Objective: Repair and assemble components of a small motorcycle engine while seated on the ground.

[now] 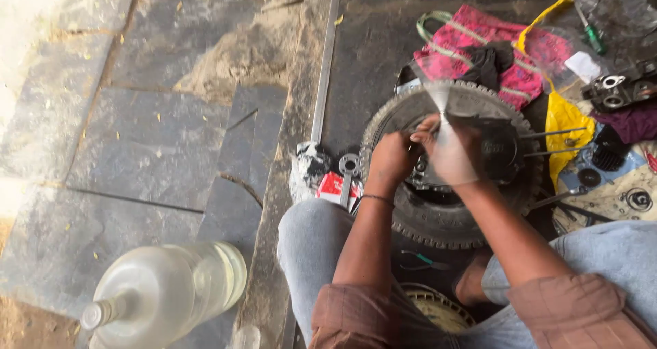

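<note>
both of your hands are down at the hub of the tyre (438,219), which lies flat on the ground between your knees. your left hand (391,159) is clenched around a thin dark tool whose tip points into the dark engine part (503,150) seated in the tyre's middle. your right hand (453,150) is blurred, so i cannot tell whether it is closed on anything; it sits just beside the left, over the same spot. to my eye you are mid-way through working something loose or tight at the hub. the next move calls for a steady tool tip and the tyre kept from rocking. green-handled pliers (421,259) lie near your knee, a screwdriver (590,34) well apart by the pink bag (472,48), and a clear bottle (171,291) stands off on the stone.
</note>
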